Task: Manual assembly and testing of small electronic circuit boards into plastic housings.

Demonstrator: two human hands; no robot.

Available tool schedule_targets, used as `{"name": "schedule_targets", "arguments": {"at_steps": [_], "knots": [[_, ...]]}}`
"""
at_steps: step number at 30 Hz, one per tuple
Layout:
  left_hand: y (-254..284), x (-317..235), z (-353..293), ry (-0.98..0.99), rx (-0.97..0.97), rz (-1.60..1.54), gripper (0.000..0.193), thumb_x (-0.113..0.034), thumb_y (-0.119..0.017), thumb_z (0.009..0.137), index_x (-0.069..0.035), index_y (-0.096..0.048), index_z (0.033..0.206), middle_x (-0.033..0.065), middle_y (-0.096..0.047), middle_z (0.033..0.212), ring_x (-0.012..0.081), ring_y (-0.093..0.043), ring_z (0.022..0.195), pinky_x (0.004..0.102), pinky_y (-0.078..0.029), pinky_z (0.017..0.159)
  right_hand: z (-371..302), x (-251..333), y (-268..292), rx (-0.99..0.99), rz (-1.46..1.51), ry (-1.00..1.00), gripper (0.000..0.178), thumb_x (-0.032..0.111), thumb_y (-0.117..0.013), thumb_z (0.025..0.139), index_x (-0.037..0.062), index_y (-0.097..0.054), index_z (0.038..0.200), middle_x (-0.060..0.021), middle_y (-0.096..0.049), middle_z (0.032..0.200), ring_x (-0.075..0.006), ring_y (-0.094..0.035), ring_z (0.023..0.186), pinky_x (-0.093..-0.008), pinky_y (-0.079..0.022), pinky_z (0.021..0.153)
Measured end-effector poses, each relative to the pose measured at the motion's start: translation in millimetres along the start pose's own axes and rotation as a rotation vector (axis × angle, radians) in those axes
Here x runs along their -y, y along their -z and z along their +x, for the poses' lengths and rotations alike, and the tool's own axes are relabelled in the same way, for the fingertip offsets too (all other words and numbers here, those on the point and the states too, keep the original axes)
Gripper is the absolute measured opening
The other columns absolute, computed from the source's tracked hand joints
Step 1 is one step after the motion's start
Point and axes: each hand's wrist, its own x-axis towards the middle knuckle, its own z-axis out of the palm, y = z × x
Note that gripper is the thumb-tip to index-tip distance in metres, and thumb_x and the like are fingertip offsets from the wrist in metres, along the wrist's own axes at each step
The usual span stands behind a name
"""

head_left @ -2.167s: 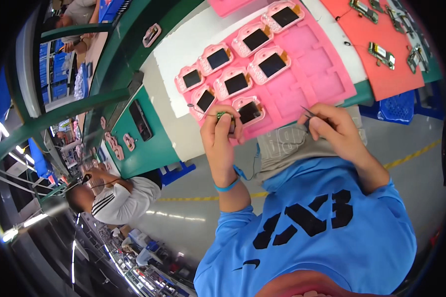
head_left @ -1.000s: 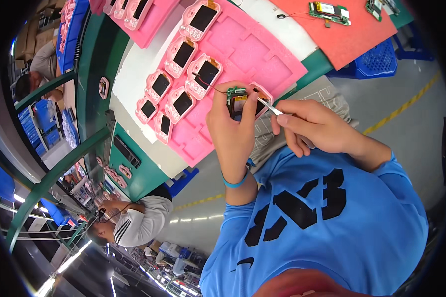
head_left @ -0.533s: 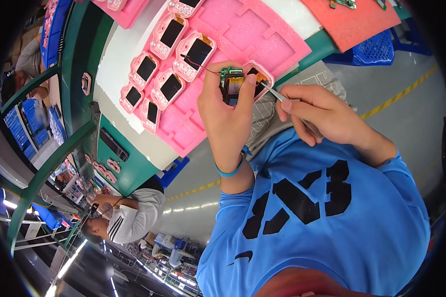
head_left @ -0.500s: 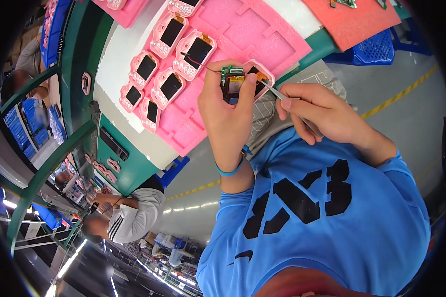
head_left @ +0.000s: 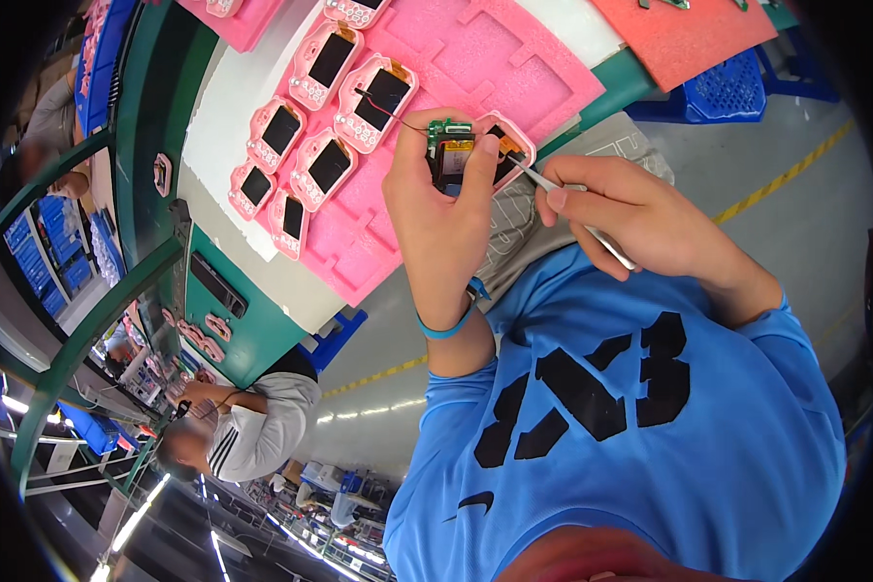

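Seven pink shells (head_left: 322,168) shaped like handheld game consoles, each with a dark screen, lie in the left part of a pink foam tray (head_left: 475,48) at the table's near edge. The one farthest from the person is partly cut off. An eighth shell (head_left: 526,145) is under the person's hands, by the tray's near edge; whether it rests on the foam or is held up cannot be told.

The left hand (head_left: 446,209) grasps a small green circuit board (head_left: 449,127) with a flat battery (head_left: 456,160) between thumb and fingers, just beside the eighth shell. A thin dark red wire (head_left: 386,112) trails from the board over a neighbouring shell. The right hand (head_left: 616,209) pinches metal tweezers (head_left: 538,177), whose tips reach an orange ribbon (head_left: 512,147) on the eighth shell; whether they grip it is too small to see.

The eighth shell seems partway through: ribbon and board are close together, but no finished join can be made out. The other seven show screens and no green board on top, so they appear yet to be worked on.

The table (head_left: 267,330) is green, partly covered by a white sheet (head_left: 262,87). A red sheet (head_left: 689,44) overhangs its near edge to the right; a long black device (head_left: 218,284) lies toward its left end. Beyond are a blue plastic stool (head_left: 727,92), a grey floor with a yellow line (head_left: 786,172), and a seated co-worker (head_left: 267,427) in a white top.
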Motion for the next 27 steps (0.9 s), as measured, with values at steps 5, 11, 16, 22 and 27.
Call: {"name": "schedule_targets", "arguments": {"at_steps": [5, 11, 16, 22, 27], "knots": [[2, 3, 1, -0.009, 0.018, -0.010, 0.022, -0.003, -0.077, 0.096, -0.004, -0.065, 0.115, 0.0054, -0.073, 0.096, 0.0096, -0.064, 0.075, 0.0211, -0.053, 0.061, 1, 4, -2, -0.014, -0.011, -0.017, 0.027, 0.021, -0.049, 0.109, 0.0027, -0.064, 0.098, -0.0032, -0.057, 0.054, -0.0136, -0.048, 0.041, -0.0272, -0.033, 0.047], [0, 0, 1, 0.008, 0.013, -0.019, 0.021, -0.003, -0.076, 0.095, -0.004, -0.066, 0.113, 0.0052, -0.071, 0.091, 0.0120, -0.062, 0.076, 0.0252, -0.051, 0.067, 4, 3, -5, -0.030, 0.010, -0.004, 0.025, 0.019, -0.049, 0.112, 0.0032, -0.062, 0.098, -0.0005, -0.056, 0.061, -0.0099, -0.047, 0.040, -0.0241, -0.029, 0.045], [2, 2, 0, 0.002, 0.012, -0.011, 0.021, -0.002, -0.075, 0.094, -0.005, -0.066, 0.113, 0.0054, -0.071, 0.090, 0.0130, -0.061, 0.075, 0.0262, -0.050, 0.069, 7, -2, -6, -0.019, 0.018, 0.035, 0.025, 0.019, -0.050, 0.113, 0.0035, -0.062, 0.098, 0.0008, -0.054, 0.062, -0.0087, -0.046, 0.039, -0.0229, -0.028, 0.045], [4, -5, -2, 0.018, -0.007, -0.003, 0.021, -0.002, -0.074, 0.096, -0.003, -0.066, 0.115, 0.0074, -0.073, 0.094, 0.0131, -0.061, 0.075, 0.0256, -0.052, 0.069, 12, -15, -5, 0.035, 0.104, 0.125, 0.025, 0.017, -0.048, 0.113, 0.0047, -0.062, 0.097, 0.0017, -0.053, 0.059, -0.0070, -0.043, 0.040, -0.0211, -0.027, 0.046], [39, -7, -29, 0.146, 0.012, -0.288, 0.026, -0.002, -0.074, 0.096, 0.003, -0.068, 0.121, 0.0094, -0.075, 0.093, 0.0128, -0.061, 0.073, 0.0239, -0.053, 0.068, 14, -25, -6, -0.063, 0.179, 0.117, 0.023, 0.014, -0.050, 0.111, 0.0051, -0.065, 0.097, 0.0029, -0.051, 0.057, -0.0054, -0.040, 0.044, -0.0209, -0.028, 0.049]]}}
